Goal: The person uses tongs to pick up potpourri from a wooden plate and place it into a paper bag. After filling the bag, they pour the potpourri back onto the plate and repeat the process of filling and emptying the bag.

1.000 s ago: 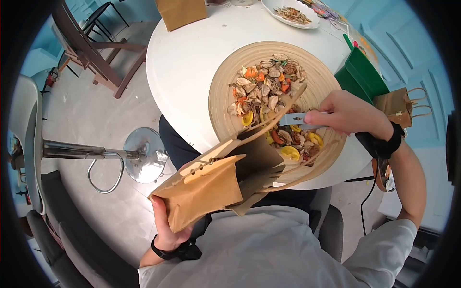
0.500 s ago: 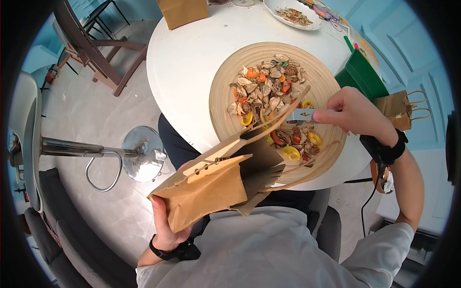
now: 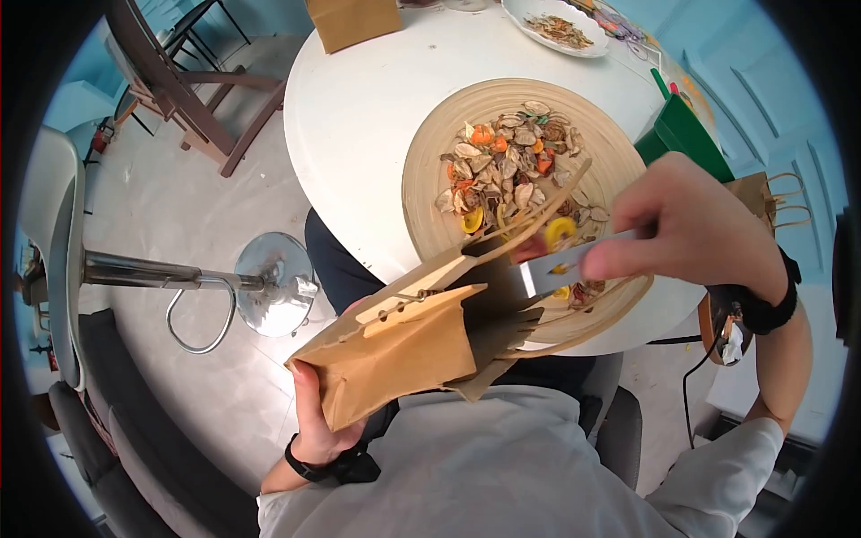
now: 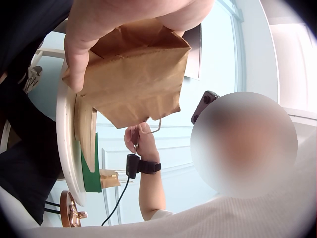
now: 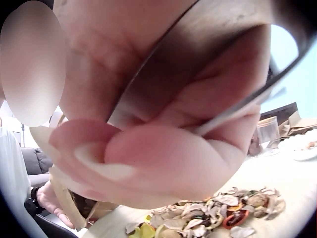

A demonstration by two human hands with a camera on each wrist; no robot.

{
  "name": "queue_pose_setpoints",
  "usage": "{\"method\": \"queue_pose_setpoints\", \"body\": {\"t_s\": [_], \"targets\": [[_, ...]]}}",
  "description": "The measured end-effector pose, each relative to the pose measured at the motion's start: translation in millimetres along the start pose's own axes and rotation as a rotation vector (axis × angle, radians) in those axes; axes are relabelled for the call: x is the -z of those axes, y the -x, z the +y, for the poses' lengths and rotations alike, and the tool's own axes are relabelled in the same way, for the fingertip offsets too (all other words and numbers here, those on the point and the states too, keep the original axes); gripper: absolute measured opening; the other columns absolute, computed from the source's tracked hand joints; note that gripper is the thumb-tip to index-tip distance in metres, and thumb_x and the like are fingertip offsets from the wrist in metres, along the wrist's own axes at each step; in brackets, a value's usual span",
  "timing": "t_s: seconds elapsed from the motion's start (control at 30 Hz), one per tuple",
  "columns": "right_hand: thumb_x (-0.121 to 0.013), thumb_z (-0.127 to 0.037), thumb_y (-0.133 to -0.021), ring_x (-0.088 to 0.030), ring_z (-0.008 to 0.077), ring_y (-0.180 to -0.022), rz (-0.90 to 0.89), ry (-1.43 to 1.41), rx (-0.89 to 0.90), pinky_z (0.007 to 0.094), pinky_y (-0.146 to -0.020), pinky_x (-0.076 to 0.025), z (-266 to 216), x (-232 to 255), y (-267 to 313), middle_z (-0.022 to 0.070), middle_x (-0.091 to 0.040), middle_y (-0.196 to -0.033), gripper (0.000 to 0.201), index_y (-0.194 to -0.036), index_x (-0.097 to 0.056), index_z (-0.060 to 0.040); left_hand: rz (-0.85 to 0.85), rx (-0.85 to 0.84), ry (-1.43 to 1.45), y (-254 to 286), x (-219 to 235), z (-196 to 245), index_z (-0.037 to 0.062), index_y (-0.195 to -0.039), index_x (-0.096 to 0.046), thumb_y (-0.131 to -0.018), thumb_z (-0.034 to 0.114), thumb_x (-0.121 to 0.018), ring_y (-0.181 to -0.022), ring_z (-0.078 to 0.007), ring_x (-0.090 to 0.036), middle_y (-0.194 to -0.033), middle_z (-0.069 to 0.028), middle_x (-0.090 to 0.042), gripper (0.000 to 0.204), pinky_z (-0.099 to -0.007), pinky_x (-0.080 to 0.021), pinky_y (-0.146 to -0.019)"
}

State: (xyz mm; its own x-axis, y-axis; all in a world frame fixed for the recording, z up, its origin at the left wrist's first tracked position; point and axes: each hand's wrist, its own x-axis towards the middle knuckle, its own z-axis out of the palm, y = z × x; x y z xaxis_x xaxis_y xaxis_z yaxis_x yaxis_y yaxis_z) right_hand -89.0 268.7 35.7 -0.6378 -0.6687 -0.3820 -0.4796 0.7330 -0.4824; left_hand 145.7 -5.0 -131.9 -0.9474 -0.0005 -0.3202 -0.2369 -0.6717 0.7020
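My left hand (image 3: 325, 420) grips the bottom of a brown paper bag (image 3: 395, 350), tilted with its mouth toward the plate. In the left wrist view, fingers and thumb hold the bag (image 4: 138, 84) by its base. My right hand (image 3: 691, 229) pinches flat metal tongs (image 3: 549, 269), whose tips point into the bag's mouth, partly hidden by its handles. A yellow ring-shaped dried piece (image 3: 561, 231) and a blurred reddish one show by the tongs. Dried potpourri (image 3: 502, 170) lies on a round wooden plate (image 3: 426, 166) under the bag's front edge.
A second brown paper bag (image 3: 357, 22) stands at the table's far edge. The white dish (image 3: 587, 45) at the back holds dried bits. A green bin (image 3: 682, 139) and another paper bag (image 3: 752, 193) are at the right. A bar stool (image 3: 134, 269) stands left.
My right hand first lifts the tongs off the potpourri, then moves them down and left to the bag's mouth with dried pieces. The left hand keeps the bag nearly still.
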Motion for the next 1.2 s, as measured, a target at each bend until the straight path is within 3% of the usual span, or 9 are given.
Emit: {"method": "queue_pose_setpoints", "body": {"t_s": [0.23, 0.3, 0.33, 0.43, 0.57, 0.77, 0.9, 1.0, 1.2], "targets": [[-0.076, -0.051, -0.077, -0.03, 0.0203, -0.045, -0.026, 0.139, 0.126, 0.036, -0.045, -0.025, -15, -17, -19, 0.0096, -0.027, -0.048, 0.067, -0.053, -0.044, 0.0024, 0.097, -0.001, 0.016, -2, -9, 2, 0.0159, -0.147, -0.036, -0.092, 0.073, -0.036, -0.113, -0.0208, -0.061, -0.137, -0.0058, -0.054, 0.079, -0.0332, -0.054, -0.078], [-0.082, -0.036, -0.073, -0.043, 0.0185, -0.045, -0.008, 0.233, 0.135, 0.0305, -0.045, -0.033, -16, -13, -16, 0.0092, -0.045, -0.049, 0.043, -0.064, -0.062, 0.0002, 0.069, 0.011, 0.011, -2, -7, 3, 0.016, -0.147, -0.036, -0.092, 0.074, -0.037, -0.112, -0.0206, -0.061, -0.136, -0.0057, -0.054, 0.08, -0.0329, -0.054, -0.077], [-0.082, -0.036, -0.073, -0.043, 0.0185, -0.045, -0.014, 0.235, 0.136, 0.0305, -0.045, -0.033, -14, -9, -14, 0.0092, -0.045, -0.049, 0.043, -0.064, -0.062, 0.0002, 0.071, 0.009, -0.006, -3, -7, 3, 0.016, -0.146, -0.036, -0.092, 0.074, -0.036, -0.112, -0.0205, -0.061, -0.136, -0.0056, -0.055, 0.08, -0.0328, -0.054, -0.076], [-0.075, -0.05, -0.079, -0.037, 0.0183, -0.044, -0.002, 0.136, 0.075, 0.0359, -0.045, -0.03, 8, 12, -9, 0.0108, -0.036, -0.047, 0.064, -0.055, -0.049, 0.0037, 0.068, 0.009, -0.032, -3, -7, 3, 0.0161, -0.146, -0.036, -0.091, 0.075, -0.035, -0.111, -0.0201, -0.061, -0.135, -0.0057, -0.055, 0.081, -0.0327, -0.053, -0.076], [-0.071, -0.054, -0.084, -0.048, 0.0112, -0.037, 0.096, 0.074, -0.325, 0.0268, -0.037, -0.036, 61, 36, -15, 0.0025, -0.05, -0.044, 0.065, -0.053, -0.057, 0.0002, 0.067, 0.01, -0.03, -3, -5, 0, 0.0156, -0.146, -0.036, -0.091, 0.076, -0.033, -0.111, -0.0196, -0.06, -0.135, -0.0065, -0.055, 0.082, -0.0339, -0.053, -0.078], [-0.062, -0.067, -0.083, -0.051, 0.0133, -0.035, 0.255, 0.317, -0.471, 0.0268, -0.033, -0.039, 117, 54, -45, 0.005, -0.05, -0.042, 0.074, -0.05, -0.055, -0.0012, 0.094, 0.017, -0.014, -3, -7, 1, 0.0154, -0.147, -0.035, -0.091, 0.076, -0.033, -0.113, -0.0211, -0.06, -0.137, -0.0066, -0.054, 0.082, -0.0365, -0.053, -0.081], [-0.061, -0.071, -0.081, -0.052, 0.014, -0.036, 0.23, 0.269, -0.474, 0.0269, -0.035, -0.041, 111, 46, -67, 0.0053, -0.051, -0.043, 0.076, -0.05, -0.055, -0.0017, 0.099, 0.017, 0.002, -2, 0, -2, 0.0155, -0.147, -0.035, -0.092, 0.076, -0.032, -0.112, -0.0216, -0.06, -0.137, -0.0065, -0.054, 0.082, -0.0361, -0.054, -0.08], [-0.063, -0.071, -0.08, -0.058, 0.0154, -0.044, 0.103, 0.187, -0.342, 0.0277, -0.042, -0.045, 95, 33, -80, 0.0059, -0.053, -0.046, 0.075, -0.05, -0.055, -0.002, 0.102, 0.025, -0.004, -4, -5, 0, 0.0155, -0.147, -0.035, -0.092, 0.076, -0.032, -0.111, -0.0214, -0.061, -0.136, -0.0065, -0.054, 0.082, -0.0348, -0.055, -0.077], [-0.065, -0.071, -0.078, -0.056, 0.0154, -0.044, 0.081, 0.139, -0.232, 0.0284, -0.045, -0.045, 84, 5, -83, 0.0054, -0.05, -0.045, 0.076, -0.049, -0.056, -0.0013, 0.068, -0.002, -0.015, -6, -5, 1, 0.0149, -0.147, -0.034, -0.091, 0.076, -0.032, -0.109, -0.0212, -0.062, -0.136, -0.0075, -0.054, 0.082, -0.0323, -0.056, -0.075]]}}
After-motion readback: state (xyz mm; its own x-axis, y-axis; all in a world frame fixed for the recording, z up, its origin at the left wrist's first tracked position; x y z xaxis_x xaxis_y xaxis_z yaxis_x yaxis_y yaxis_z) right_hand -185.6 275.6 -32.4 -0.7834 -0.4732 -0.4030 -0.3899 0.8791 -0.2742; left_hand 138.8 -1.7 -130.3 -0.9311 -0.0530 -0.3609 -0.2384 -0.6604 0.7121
